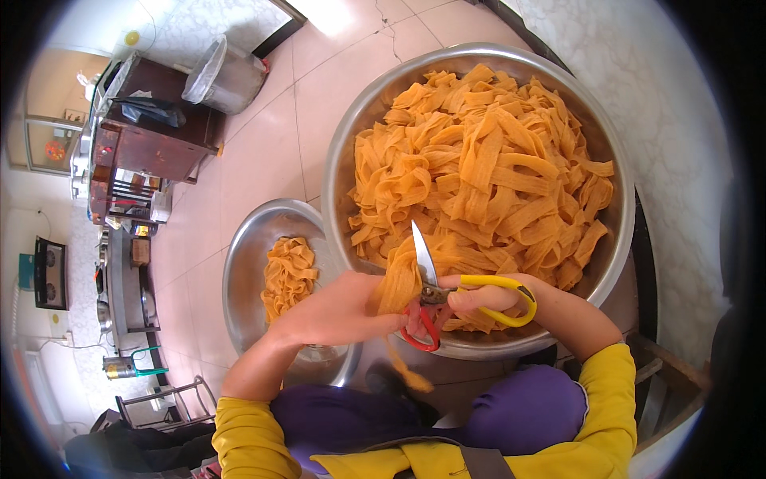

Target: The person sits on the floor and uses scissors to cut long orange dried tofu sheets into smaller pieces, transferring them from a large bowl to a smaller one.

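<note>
My right hand [485, 297] grips a pair of scissors [425, 257] with one yellow and one red handle loop. Their pointed blades aim up and away from me beside a bunch of flat orange-yellow food strips [398, 281]. That bunch is pinched in my left hand [344, 308], and a loose end [413, 378] dangles below it. Behind the hands, a large steel basin [338, 173] is heaped with ribbed ribbon-like strips [479, 167]. A smaller steel basin [242, 251], to the left, holds a little pile of similar strips [290, 275], partly covered by my left forearm.
Both basins stand on a pink tiled floor [257, 173]. A marbled wall [676, 179] runs along the right, with a wooden frame [670, 365] low down. Farther left are a lined bin [224, 78], a dark wooden cabinet [161, 120] and a metal rack [170, 401].
</note>
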The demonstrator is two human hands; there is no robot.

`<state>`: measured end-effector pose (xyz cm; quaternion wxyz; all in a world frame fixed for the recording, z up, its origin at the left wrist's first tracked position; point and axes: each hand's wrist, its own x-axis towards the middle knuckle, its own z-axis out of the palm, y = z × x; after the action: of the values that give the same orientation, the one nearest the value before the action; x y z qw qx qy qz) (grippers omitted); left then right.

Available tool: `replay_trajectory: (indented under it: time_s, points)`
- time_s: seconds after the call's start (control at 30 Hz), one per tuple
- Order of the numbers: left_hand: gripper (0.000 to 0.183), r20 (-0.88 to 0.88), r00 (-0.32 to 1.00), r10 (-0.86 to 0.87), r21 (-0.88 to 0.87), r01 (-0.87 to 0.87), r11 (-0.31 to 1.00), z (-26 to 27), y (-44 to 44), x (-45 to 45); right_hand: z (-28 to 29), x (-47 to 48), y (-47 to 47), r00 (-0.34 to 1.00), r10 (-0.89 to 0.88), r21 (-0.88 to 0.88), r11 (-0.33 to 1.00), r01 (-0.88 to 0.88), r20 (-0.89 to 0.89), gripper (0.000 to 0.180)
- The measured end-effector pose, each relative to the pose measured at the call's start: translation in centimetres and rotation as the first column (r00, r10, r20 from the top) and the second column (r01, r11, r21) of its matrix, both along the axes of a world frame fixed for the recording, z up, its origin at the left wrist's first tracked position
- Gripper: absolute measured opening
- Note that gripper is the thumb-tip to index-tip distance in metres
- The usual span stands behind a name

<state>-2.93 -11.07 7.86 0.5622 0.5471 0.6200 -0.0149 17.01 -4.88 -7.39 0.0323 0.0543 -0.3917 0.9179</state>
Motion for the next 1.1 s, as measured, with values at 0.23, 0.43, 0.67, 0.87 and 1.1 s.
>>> replay_trajectory:
  time_s: [0.23,0.43,0.67,0.87,1.1]
  points:
    - [0.024,-0.007,0.975,0.224,0.359,-0.207,0.91,-2.3,0.6,-1.2,1.4,0.8,-0.3,0.867,-0.296,-0.094,0.928,0.36,0.402,0.026]
    - [0.018,0.097,0.828,0.553,0.45,-0.532,0.717,0.7,2.2,-2.6,5.0,4.1,2.4,0.694,-0.72,0.833,0.379,0.402,-0.007,0.041]
    - [0.015,0.04,0.985,0.168,0.511,-0.165,0.844,4.5,3.6,0.6,7.8,4.0,2.5,0.664,-0.676,0.922,-0.384,0.052,-0.319,0.066]
    - [0.016,-0.228,0.878,-0.42,0.647,0.459,0.609,3.7,6.3,3.8,5.9,1.1,2.1,0.779,-0.554,0.955,-0.203,0.216,-0.294,0.07]
    - [0.027,-0.14,0.882,-0.45,0.475,0.459,0.751,1.7,10.8,4.0,4.0,2.1,2.5,0.794,-0.533,0.956,-0.171,0.239,-0.294,0.057]
